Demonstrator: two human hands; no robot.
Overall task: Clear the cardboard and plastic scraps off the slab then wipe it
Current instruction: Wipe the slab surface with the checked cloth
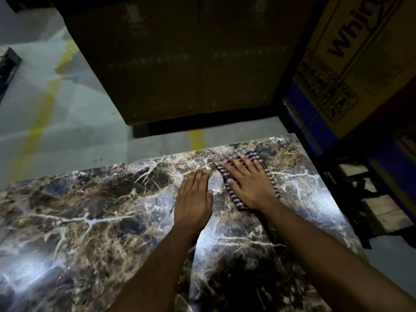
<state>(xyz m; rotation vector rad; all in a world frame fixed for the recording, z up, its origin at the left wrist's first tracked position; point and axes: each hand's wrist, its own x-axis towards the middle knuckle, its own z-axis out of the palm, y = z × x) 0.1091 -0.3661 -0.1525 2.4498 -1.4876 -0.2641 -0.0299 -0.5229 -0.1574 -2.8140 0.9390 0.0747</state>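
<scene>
A glossy brown marble slab [94, 221] with white veins fills the lower part of the head view. Near its far right corner lies a striped dark cloth [233, 194]. My right hand [247, 183] presses flat on that cloth, fingers spread. Just left of it, my left hand [194, 197] rests flat on the bare slab with its fingers together and holds nothing. No cardboard or plastic scraps show on the slab.
A large brown cardboard box [180, 59] stands on the grey floor [56, 122] just beyond the slab's far edge. At the right is a yellow printed carton [360, 52] on blue racking, with a wooden pallet [382, 212] below. Yellow floor lines run at left.
</scene>
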